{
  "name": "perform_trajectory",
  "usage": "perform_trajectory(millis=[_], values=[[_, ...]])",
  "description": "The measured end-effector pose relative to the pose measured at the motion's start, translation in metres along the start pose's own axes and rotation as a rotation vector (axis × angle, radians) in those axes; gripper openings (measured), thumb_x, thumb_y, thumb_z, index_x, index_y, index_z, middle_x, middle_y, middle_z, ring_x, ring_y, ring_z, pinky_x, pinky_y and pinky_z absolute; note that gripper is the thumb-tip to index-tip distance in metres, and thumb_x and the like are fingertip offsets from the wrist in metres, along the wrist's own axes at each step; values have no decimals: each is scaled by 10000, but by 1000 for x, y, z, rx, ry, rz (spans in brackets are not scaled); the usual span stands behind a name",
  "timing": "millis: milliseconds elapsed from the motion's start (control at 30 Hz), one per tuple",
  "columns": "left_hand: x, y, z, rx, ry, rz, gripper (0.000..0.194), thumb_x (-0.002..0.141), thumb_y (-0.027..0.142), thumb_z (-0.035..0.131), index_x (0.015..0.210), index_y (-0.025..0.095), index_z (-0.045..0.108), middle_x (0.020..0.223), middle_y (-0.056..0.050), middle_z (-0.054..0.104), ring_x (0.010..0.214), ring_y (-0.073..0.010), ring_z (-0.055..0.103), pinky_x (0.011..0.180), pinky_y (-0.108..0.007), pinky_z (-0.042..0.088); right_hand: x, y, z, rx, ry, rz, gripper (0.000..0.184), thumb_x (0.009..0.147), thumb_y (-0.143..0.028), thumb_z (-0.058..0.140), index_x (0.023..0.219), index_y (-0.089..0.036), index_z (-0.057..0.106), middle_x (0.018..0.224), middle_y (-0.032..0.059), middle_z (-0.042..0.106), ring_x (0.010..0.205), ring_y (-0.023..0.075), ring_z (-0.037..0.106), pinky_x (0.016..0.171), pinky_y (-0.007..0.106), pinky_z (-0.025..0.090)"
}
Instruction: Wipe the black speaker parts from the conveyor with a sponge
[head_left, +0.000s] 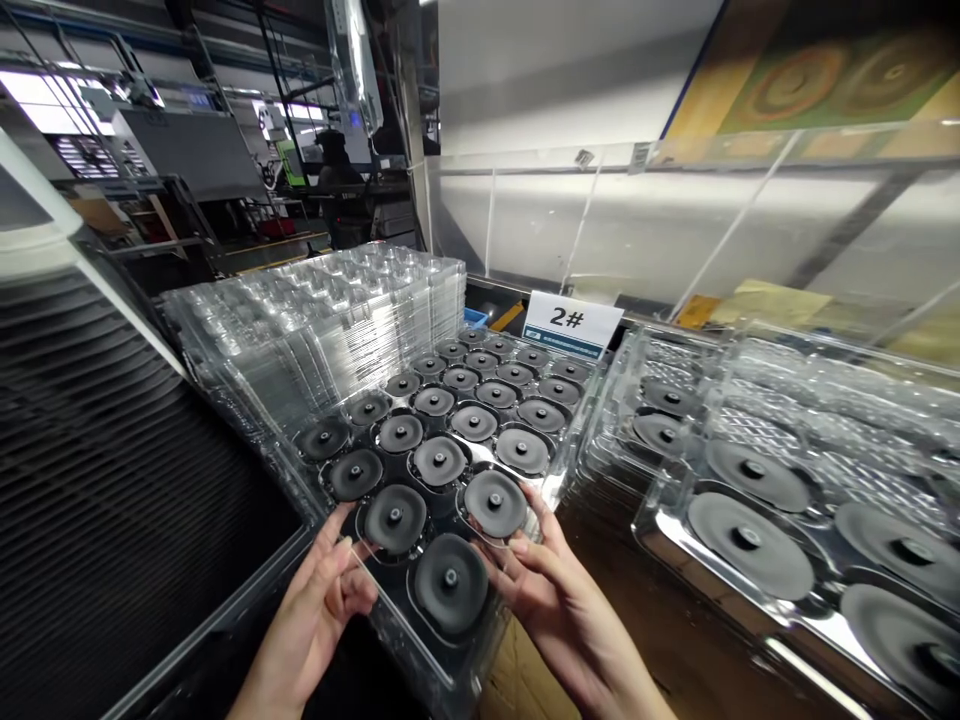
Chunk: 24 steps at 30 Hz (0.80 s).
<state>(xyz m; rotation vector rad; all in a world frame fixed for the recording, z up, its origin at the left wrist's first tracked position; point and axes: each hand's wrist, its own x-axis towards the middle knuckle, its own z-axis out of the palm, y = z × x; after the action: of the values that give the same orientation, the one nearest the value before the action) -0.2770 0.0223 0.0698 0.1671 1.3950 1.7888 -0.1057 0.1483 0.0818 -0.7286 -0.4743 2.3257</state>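
Head view: your left hand and right hand grasp the near edge of the clear plastic tray of black speaker drivers, tilted beside the stack of clear trays — hold both sides evenly so that nothing slides.

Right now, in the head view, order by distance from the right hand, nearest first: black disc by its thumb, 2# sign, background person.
1. Black disc, in the clear tray at the right hand.
2. 2# sign, beyond the clear tray.
3. Background person, far upper left.
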Motion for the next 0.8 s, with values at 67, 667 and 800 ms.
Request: perform_trajectory(millis=[67, 667, 800], values=[[-1, 4, 1, -2, -18, -5, 767, 668, 365, 734, 1323, 230, 360, 837, -8, 694, 506, -54, 581, 514, -150, 510, 0, -3, 4, -30, -9, -20, 883, 618, -195, 770, 1353, -303, 292, 1063, 49, 654, 981, 215, 630, 939, 402, 427], [-5, 19, 18, -105, -87, 55, 722, 630, 366, 770, 1265, 270, 439, 813, 11, 706, 502, -41, 576, 521, -135, 511, -2, -25, 31, -139, -56, -138, 909, 560, -220, 796, 1331, -279, 317, 1026, 59, 659, 954, 234, 637, 911, 399, 449], [-7, 18, 16, -97, -84, 54, 730, 645, 378, 754, 1283, 269, 416, 807, 8, 698, 501, -48, 573, 512, -143, 505, -4, -25, 28, -146, -65, -145, 905, 571, -225, 795, 1335, -285, 314, 1036, 60, 659, 981, 246, 629, 933, 424, 436]])
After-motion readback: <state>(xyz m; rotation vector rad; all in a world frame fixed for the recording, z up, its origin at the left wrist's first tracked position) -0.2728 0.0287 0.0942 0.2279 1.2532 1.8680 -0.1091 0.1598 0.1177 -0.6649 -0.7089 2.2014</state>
